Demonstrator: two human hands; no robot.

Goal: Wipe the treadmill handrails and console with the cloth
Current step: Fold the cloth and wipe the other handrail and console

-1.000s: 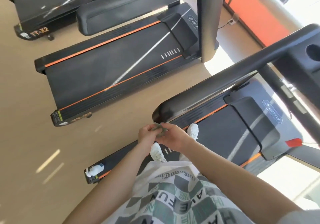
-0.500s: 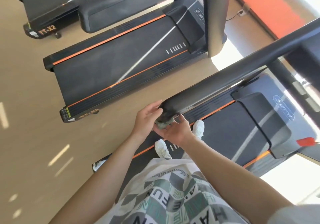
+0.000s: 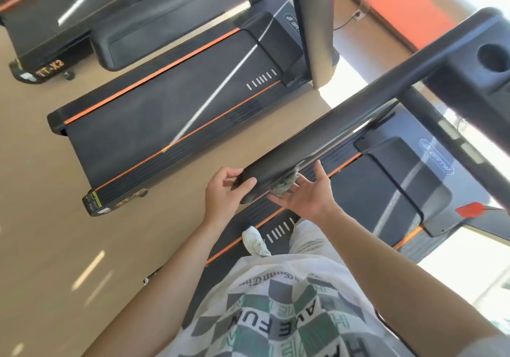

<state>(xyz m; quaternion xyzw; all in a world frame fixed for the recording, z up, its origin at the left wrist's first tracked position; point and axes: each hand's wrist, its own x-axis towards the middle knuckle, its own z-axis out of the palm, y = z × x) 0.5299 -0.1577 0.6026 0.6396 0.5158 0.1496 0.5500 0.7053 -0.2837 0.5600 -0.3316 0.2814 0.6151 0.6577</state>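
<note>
Here my left hand [image 3: 223, 192] curls round the tip of the handrail [image 3: 331, 127] while my flat, spread right hand [image 3: 306, 195] only props the cloth [image 3: 285, 185] beneath it, so I fear the ungripped cloth could drop.

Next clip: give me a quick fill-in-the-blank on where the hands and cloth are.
The left hand grips the ____ of the handrail.
The open right hand presses the cloth against the handrail's ____.
On the neighbouring treadmill, the side stripes are ____.
Missing: end; underside; orange.
</note>
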